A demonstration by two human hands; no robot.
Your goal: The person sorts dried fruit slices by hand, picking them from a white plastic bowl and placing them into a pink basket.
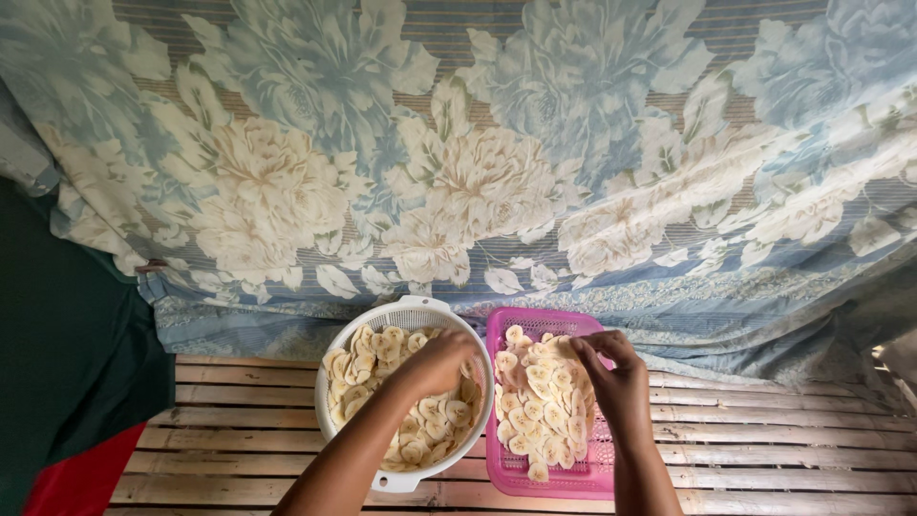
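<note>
Left grip [441,360] closed among pale banana slices [382,358] in white colander [413,313]; right grip [608,368] pinching slice over pink tray [535,325].

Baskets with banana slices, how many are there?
2. A round white basket sits under the left hand. A pink rectangular tray basket sits right beside it, under the right hand. No others show, though the flowered cloth could hide more.

The round colander [414,311] was white and the rectangular tray [535,323] beside it bright pink, both holding pale yellow banana slices [540,406]. The hanging cloth [458,143] showed large cream and blue flowers over brown stripes, above tan bamboo slats [764,449].
</note>
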